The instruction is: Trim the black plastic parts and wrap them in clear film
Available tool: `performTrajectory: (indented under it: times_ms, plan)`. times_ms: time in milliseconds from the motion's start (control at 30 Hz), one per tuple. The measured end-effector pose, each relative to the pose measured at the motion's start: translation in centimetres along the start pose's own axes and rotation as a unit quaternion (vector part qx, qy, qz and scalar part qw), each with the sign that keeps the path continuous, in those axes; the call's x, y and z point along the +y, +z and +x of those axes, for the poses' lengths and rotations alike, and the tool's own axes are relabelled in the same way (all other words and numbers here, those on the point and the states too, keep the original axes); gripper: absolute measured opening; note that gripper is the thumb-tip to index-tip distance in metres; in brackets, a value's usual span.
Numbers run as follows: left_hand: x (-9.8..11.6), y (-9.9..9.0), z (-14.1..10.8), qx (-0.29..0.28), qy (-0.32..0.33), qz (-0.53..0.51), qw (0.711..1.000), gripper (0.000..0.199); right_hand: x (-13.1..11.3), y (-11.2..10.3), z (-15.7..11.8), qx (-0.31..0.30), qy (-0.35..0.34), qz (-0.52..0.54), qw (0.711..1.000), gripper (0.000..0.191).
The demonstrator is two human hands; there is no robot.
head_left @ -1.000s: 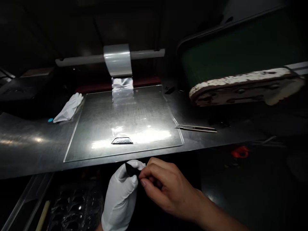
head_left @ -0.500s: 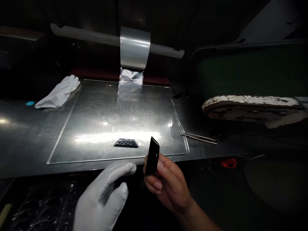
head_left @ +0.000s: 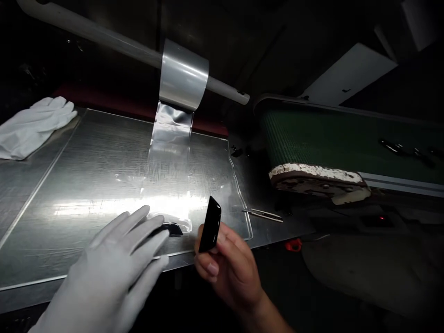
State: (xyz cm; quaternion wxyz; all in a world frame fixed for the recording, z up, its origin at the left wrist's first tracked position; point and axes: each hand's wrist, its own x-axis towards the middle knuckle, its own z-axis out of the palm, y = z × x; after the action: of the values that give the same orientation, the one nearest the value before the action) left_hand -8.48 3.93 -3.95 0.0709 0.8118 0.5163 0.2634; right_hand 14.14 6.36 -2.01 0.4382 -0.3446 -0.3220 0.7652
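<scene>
My right hand [head_left: 227,268], bare, pinches a small glossy black part [head_left: 210,224] and holds it upright at the near edge of a clear plate [head_left: 104,166]. My left hand [head_left: 111,268] wears a white glove and hovers flat over the plate with fingers spread. Its fingertips reach a second black part [head_left: 172,228], which lies on the plate under a strip of clear film [head_left: 169,138]. The film runs down from a roll [head_left: 182,76] on a white rod.
A spare white glove [head_left: 33,125] lies at the far left of the metal bench. Tweezers [head_left: 262,214] rest right of the plate. A green conveyor belt [head_left: 347,138] with a worn white end stands to the right, small dark parts on it.
My gloved left hand has moved forward over the plate towards the lying black part. The right hand, which took the black part from the left, still holds it upright. The view has shifted.
</scene>
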Motion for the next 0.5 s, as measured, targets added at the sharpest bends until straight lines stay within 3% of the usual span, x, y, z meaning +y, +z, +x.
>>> performTrajectory:
  times_ms: [67, 100, 167, 233, 333, 400, 500]
  plan:
    - [0.3, 0.1, 0.4, -0.007, 0.050, 0.031, 0.998, 0.032, -1.7, -0.7, 1.1, 0.015, -0.038, -0.232, 0.972, 0.021]
    - [0.5, 0.1, 0.5, -0.012, 0.061, 0.040, 0.997, 0.030, -2.5, -1.0, 2.0, 0.013, -0.071, -0.367, 0.928, 0.016]
    - [1.0, 0.2, 0.5, -0.025, 0.070, 0.051, 0.996, 0.029, -4.0, -1.2, 4.0, -0.024, -0.139, -0.590, 0.795, 0.008]
    - [1.4, 0.3, 0.4, -0.031, 0.070, 0.057, 0.995, 0.031, -4.8, -0.9, 6.2, -0.092, -0.181, -0.715, 0.669, 0.005]
    - [1.9, 0.6, 0.3, -0.030, 0.056, 0.055, 0.996, 0.033, -5.0, 0.2, 8.7, -0.181, -0.180, -0.805, 0.536, 0.011]
    - [2.1, 0.8, 0.3, -0.034, 0.054, 0.050, 0.997, 0.033, -4.9, 1.0, 9.5, -0.215, -0.170, -0.833, 0.481, 0.017]
    - [2.1, 1.0, 0.3, -0.048, 0.049, 0.042, 0.997, 0.032, -4.7, 1.6, 10.0, -0.247, -0.180, -0.842, 0.444, 0.021]
